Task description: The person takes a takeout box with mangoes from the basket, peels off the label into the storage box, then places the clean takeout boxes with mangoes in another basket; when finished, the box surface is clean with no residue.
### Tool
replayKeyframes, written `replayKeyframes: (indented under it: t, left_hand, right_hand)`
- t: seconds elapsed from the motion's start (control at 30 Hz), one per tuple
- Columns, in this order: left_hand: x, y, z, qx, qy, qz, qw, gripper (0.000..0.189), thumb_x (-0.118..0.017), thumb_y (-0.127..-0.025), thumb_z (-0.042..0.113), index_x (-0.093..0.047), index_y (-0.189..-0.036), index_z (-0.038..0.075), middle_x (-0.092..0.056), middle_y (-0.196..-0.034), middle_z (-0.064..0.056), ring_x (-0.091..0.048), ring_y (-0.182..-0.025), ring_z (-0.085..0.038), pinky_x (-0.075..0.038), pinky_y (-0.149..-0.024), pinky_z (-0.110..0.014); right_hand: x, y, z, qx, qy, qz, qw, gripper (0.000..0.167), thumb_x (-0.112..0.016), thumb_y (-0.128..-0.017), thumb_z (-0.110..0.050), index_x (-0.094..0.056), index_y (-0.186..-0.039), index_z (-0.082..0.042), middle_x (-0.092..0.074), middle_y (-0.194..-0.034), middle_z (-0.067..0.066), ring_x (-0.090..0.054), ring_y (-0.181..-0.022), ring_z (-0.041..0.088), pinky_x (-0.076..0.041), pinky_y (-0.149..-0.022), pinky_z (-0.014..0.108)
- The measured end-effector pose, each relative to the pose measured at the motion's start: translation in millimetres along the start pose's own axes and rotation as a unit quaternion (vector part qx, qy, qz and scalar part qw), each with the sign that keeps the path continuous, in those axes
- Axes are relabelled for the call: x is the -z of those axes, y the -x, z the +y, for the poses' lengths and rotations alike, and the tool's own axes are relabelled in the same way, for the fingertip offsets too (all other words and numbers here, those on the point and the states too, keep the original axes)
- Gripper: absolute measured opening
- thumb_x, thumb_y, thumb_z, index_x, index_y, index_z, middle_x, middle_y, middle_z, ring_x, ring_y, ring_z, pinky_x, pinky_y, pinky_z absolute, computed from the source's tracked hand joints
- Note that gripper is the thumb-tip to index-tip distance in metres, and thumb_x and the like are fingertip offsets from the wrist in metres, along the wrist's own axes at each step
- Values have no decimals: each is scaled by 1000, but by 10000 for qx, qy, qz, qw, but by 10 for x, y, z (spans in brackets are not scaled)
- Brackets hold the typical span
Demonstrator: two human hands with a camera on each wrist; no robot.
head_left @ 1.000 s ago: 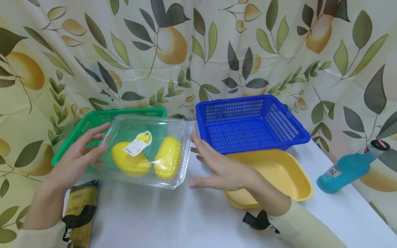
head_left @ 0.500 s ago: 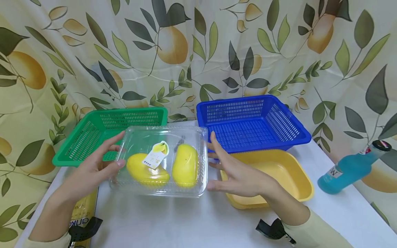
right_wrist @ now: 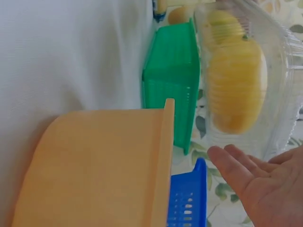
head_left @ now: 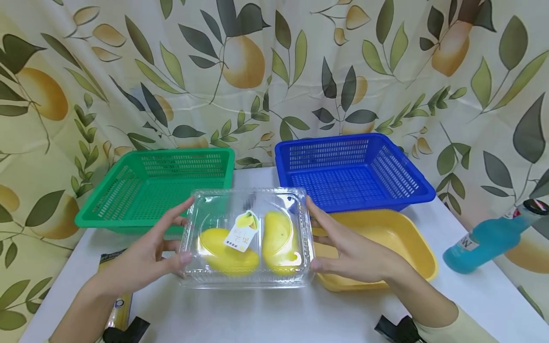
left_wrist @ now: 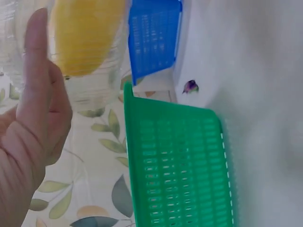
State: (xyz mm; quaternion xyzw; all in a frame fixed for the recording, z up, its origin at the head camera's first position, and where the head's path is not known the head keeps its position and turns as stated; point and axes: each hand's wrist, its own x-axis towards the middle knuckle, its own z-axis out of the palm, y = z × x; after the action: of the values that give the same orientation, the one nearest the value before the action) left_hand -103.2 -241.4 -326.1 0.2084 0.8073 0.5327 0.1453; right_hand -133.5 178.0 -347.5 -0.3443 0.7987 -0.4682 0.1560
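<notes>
**Held between left hand and right hand: a clear container**

The clear container is between the two hands, off the tabletop; both wrist views show it above the level of the green basket. Inside lie two yellow fruits: the left fruit, nearer the left hand, lies crosswise, while the right fruit, nearer the right hand, points away from the person. A white label with a fruit picture shows on top, partly over the left fruit.

The left hand has thumb and fingers spread apart against the container's left side — index finger towards the far corner, thumb by the near one. The right hand does the same on the right side, its fingers stretched out well away from the thumb.

Beyond the left hand is the green basket, partly seen through the clear plastic. Below the left hand a yellow packet lies partly hidden by the arm. The right hand covers part of a yellow tray in the head view; beyond that hand, just behind the tray, is a blue basket. Well to the right of the right hand is a blue bottle with a dark cap. Past everything — facing both hands — hangs a leaf-and-fruit printed cloth.
</notes>
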Motion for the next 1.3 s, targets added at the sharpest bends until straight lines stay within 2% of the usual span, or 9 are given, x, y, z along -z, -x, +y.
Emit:
replayKeyframes:
  t: [0.13, 0.27, 0.5, 0.7, 0.9, 1.07, 1.2, 1.23, 1.3]
  left_hand:
    - [12, 61, -7, 75, 229, -672, 9974, 108, -73, -95, 4, 2, -164, 42, -15, -155, -20, -66, -108, -33, -63, -79, -41]
    - [53, 133, -34, 176, 367, -1108, 9930, 118, -78, -90, 3, 5, -164, 43, -11, -155, -20, -65, -103, -28, -62, -83, -40]
    - [-45, 203, -114, 76, 499, -1321, 9900, 119, -80, -89, 7, 6, -164, 40, -16, -151, -22, -65, -101, -24, -62, -85, -40]
    - [-114, 211, -138, 132, 254, -1641, 9860, 117, -79, -91, 13, 9, -164, 38, -28, -136, -21, -64, -96, -22, -60, -86, -32]
    - [-193, 187, -163, 242, -391, -1657, 9851, 115, -79, -92, 26, 10, -164, 37, -34, -134, -17, -63, -95, -19, -58, -88, -28]
    - [-240, 163, -210, 218, -750, -1554, 9848, 115, -79, -92, 34, 9, -164, 35, -37, -131, -14, -63, -93, -18, -57, -85, -26]
    - [-237, 164, -241, 414, -759, -1556, 9840, 115, -80, -91, 32, 9, -164, 37, -37, -132, -14, -62, -96, -18, -56, -85, -26]
    - [-234, 165, -247, 435, -789, -1545, 9839, 116, -81, -90, 32, 9, -164, 38, -37, -133, -13, -62, -96, -18, -56, -85, -25]
    - [-226, 158, -257, 399, -902, -1482, 9840, 117, -82, -89, 34, 8, -164, 38, -38, -133, -13, -62, -96, -17, -56, -84, -25]
  right_hand:
    - [10, 68, 16, -149, -272, -108, 9995, 102, -70, -99, -35, 7, -165, -30, 3, -173, 4, -38, -149, 37, -48, -109, 41]
    - [-1, 146, 1, -255, -566, -263, 9977, 97, -69, -100, -28, 3, -166, -31, -6, -173, 4, -40, -148, 30, -50, -107, 35]
    - [-25, 243, 10, -50, -664, -343, 9972, 99, -71, -98, -15, 0, -167, -24, -15, -171, 10, -42, -147, 26, -48, -108, 27]
    - [-40, 228, 103, -430, -449, -346, 9975, 94, -69, -99, -23, -4, -167, -19, -16, -172, 9, -39, -149, 28, -42, -109, 20]
    - [-55, 269, 136, -804, -37, -362, 9961, 95, -71, -98, -30, -7, -167, -16, -23, -170, 9, -46, -145, 27, -45, -107, 20]
    - [-100, 277, 81, -820, 532, -240, 9949, 97, -74, -95, -39, -14, -166, -10, -25, -169, 9, -54, -137, 23, -50, -107, 32]
    - [-157, 292, 43, -959, 1008, -185, 9901, 104, -77, -89, -48, -17, -166, -11, -49, -148, 8, -63, -112, 15, -56, -93, 29]
    - [-172, 300, 40, -1030, 1049, -180, 9890, 106, -79, -88, -49, -17, -166, -14, -52, -139, 5, -61, -107, 13, -56, -88, 27]
    - [-206, 320, 41, -1073, 1207, -140, 9868, 110, -81, -84, -52, -16, -166, -16, -50, -138, 3, -56, -102, 13, -53, -81, 26]
